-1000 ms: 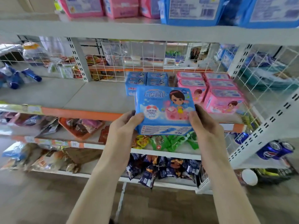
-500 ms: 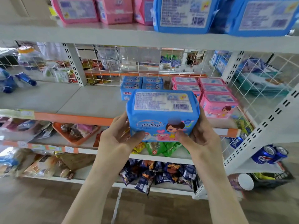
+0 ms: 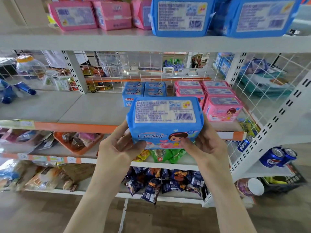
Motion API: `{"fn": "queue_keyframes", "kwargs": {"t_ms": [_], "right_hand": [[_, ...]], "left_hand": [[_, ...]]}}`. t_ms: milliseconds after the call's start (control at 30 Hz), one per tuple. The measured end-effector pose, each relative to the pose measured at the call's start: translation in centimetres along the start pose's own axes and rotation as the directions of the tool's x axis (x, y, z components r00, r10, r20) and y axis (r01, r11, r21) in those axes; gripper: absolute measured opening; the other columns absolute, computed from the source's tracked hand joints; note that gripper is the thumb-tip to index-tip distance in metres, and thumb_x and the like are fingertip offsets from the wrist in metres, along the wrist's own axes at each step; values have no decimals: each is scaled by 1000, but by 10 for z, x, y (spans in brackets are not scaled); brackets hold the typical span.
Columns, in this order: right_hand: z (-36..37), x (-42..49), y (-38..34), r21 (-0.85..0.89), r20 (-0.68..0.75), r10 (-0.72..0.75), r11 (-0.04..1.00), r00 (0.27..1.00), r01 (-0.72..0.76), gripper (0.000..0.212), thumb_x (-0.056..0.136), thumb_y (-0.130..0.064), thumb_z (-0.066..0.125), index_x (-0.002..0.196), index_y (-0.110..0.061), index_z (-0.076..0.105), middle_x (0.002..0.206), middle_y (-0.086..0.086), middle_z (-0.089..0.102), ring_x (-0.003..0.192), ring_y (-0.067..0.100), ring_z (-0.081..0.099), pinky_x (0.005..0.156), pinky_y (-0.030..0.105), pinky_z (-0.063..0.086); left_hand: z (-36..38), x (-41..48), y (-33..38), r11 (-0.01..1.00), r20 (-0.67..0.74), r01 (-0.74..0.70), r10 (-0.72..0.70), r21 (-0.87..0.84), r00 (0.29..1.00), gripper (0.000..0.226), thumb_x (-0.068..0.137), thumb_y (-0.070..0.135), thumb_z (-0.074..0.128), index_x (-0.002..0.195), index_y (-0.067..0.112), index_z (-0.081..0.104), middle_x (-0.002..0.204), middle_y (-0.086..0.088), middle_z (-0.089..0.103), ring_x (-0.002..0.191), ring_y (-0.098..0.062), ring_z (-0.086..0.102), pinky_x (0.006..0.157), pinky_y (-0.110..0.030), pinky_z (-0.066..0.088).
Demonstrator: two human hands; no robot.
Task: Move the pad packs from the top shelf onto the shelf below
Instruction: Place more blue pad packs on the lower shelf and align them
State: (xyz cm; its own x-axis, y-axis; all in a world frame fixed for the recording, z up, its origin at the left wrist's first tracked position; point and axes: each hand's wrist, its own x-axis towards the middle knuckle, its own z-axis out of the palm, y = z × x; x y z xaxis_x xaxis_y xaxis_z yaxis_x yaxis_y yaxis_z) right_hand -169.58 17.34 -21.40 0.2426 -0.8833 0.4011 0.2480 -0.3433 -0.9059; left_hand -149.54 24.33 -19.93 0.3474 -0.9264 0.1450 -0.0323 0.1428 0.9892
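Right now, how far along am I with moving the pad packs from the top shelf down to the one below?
Done: stacked blue plastic pad packs and pink pad packs sit on the grey lower shelf. In hand: your left hand and right hand grip one barcode-labelled blue pack before that shelf. Left: three pink packs and two large blue packs on the white top shelf.

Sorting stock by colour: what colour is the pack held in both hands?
The pack is blue, clearest in the head view.
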Motion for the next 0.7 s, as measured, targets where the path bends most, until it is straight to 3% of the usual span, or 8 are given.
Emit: {"fn": "queue_keyframes", "kwargs": {"t_ms": [100,167,233,300,400,533,633,700], "right_hand": [[-5,-1,-1,103,-31,-1,995,1000,4,56,92,-22,64,146,-28,47,139,-5,61,131,15,55,94,24,53],[-12,-1,2,148,-35,12,989,999,-7,53,92,-7,49,143,-22,51,139,-1,61,133,19,53,94,25,53],[-15,-1,3,67,-20,2,998,1000,-1,70,76,5,42,135,-28,60,136,-3,63,132,20,53,102,31,50],[-15,-2,3,-104,-3,-6,995,1000,5,81,71,9,42,133,-40,60,134,-8,64,127,16,57,103,31,49],[-16,0,9,-256,-9,12,967,1000,-14,63,87,-9,57,137,-47,53,128,-7,64,111,19,61,90,32,54],[-9,1,10,-250,-98,45,966,994,-68,37,88,-33,69,125,-30,68,113,-9,59,106,27,58,86,33,50],[-2,2,10,-192,-119,83,976,989,-105,41,84,-38,73,124,-27,70,129,-12,57,120,26,57,100,47,48],[0,3,10,-144,-97,80,985,992,-94,44,84,-35,70,128,-32,68,141,-21,52,133,16,51,107,42,46]], "left_hand": [[0,1,2,999,-65,25,-28,-41,998,58,68,28,82,124,28,65,108,7,76,99,-9,72,71,-16,57],[3,2,0,995,-158,76,-84,-59,984,49,65,47,78,109,27,66,97,9,77,87,-5,73,68,-23,57],[6,4,0,988,-217,114,-134,-104,967,24,85,53,64,92,30,67,85,10,76,73,-3,70,69,-28,52],[5,5,0,965,-190,122,-169,-233,967,36,105,39,46,82,33,73,79,5,74,65,-8,64,66,-26,52],[-2,5,1,929,-82,83,-120,-360,989,33,94,15,49,101,31,77,82,0,72,71,-13,60,69,-26,54],[-6,7,-1,991,-10,11,-12,-135,1000,64,71,10,62,120,50,68,108,-7,66,93,-15,61,77,-28,54],[-4,8,0,995,-29,-30,28,-91,999,64,72,25,85,125,54,63,128,5,61,99,-4,65,80,-16,53],[-4,9,0,994,-42,-53,49,-91,998,67,75,29,77,138,43,57,140,8,56,106,-1,65,82,-13,53]]}}
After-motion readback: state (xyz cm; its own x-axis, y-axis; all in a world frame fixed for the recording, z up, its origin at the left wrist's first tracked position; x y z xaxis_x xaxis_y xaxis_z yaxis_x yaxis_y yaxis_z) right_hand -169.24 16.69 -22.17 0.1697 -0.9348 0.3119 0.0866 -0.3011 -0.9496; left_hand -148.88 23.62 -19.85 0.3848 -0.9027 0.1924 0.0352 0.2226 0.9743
